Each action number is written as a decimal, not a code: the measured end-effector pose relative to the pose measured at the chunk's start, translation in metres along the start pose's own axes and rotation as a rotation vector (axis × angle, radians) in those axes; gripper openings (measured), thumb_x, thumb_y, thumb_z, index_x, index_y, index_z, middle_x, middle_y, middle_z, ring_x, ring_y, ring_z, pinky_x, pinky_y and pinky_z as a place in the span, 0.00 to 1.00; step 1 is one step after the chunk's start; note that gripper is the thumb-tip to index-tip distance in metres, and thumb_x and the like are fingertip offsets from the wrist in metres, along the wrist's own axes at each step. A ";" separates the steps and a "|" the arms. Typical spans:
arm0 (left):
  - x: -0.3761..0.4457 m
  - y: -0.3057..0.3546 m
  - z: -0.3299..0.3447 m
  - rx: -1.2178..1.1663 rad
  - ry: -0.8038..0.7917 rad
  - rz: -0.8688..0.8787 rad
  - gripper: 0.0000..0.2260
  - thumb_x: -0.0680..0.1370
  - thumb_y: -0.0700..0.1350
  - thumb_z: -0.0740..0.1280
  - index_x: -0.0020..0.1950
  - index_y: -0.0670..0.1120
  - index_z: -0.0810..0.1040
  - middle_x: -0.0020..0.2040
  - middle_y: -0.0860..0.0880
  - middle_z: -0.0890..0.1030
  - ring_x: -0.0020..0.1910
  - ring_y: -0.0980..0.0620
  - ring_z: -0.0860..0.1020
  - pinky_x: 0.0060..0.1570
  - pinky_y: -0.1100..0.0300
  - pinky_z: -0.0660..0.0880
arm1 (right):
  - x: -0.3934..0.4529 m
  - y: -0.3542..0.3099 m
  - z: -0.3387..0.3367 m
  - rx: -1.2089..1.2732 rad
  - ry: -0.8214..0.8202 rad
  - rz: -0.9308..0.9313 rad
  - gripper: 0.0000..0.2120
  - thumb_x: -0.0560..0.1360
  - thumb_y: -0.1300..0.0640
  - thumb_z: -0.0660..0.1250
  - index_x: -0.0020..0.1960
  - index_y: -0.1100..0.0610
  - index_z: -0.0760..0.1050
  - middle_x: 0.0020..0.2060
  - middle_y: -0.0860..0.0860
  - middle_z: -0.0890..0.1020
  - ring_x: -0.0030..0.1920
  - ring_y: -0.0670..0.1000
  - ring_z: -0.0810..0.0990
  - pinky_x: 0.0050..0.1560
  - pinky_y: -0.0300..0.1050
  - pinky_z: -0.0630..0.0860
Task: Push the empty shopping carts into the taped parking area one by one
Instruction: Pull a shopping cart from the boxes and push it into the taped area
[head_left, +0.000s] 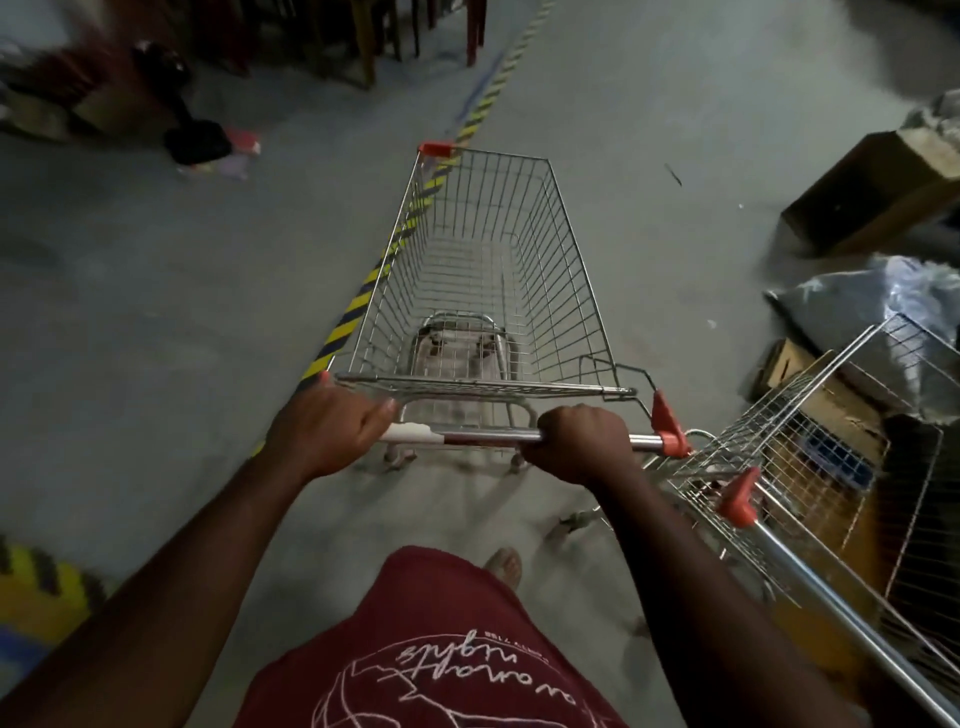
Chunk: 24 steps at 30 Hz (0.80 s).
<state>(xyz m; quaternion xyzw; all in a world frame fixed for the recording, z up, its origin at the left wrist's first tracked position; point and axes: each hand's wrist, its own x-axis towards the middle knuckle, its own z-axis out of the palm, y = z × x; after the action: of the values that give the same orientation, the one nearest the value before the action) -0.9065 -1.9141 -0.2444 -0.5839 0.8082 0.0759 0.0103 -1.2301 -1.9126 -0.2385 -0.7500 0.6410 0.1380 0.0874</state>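
Chrome wire makes up the empty shopping cart (488, 280), which stands on the grey concrete floor (156, 291) straight ahead of the person. Its left side runs along the yellow-and-black striped tape (363, 296). The left hand (327, 428) and right hand (579, 441) both curl their fingers tight around the handle bar (488, 436). A second cart (810, 467) sits just beside it on the right, near cardboard boxes (872, 192) and what looks like a plastic bag (883, 296), blurred.
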 end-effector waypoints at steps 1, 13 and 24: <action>-0.012 -0.009 0.001 -0.005 0.017 -0.012 0.36 0.78 0.65 0.39 0.50 0.51 0.86 0.43 0.46 0.87 0.52 0.36 0.79 0.46 0.50 0.70 | -0.002 -0.012 0.002 0.001 -0.012 -0.008 0.22 0.76 0.33 0.66 0.55 0.49 0.84 0.43 0.49 0.86 0.45 0.56 0.85 0.45 0.46 0.78; -0.183 -0.084 0.027 -0.109 0.180 -0.405 0.27 0.83 0.60 0.52 0.37 0.48 0.81 0.33 0.45 0.83 0.56 0.29 0.82 0.45 0.46 0.82 | -0.033 -0.149 -0.001 0.130 -0.420 -0.375 0.22 0.74 0.30 0.70 0.41 0.48 0.75 0.37 0.45 0.83 0.40 0.50 0.86 0.39 0.42 0.73; -0.344 -0.023 0.046 -0.058 0.318 -0.673 0.23 0.82 0.55 0.56 0.34 0.45 0.79 0.29 0.43 0.80 0.31 0.35 0.78 0.67 0.41 0.75 | -0.111 -0.201 0.031 -0.062 -0.235 -0.666 0.20 0.76 0.32 0.67 0.54 0.48 0.82 0.55 0.51 0.85 0.57 0.56 0.84 0.50 0.47 0.74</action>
<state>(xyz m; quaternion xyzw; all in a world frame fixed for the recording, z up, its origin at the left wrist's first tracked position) -0.7790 -1.5902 -0.2563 -0.8214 0.5602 -0.0006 -0.1073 -1.0510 -1.7663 -0.2420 -0.8992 0.3422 0.2067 0.1780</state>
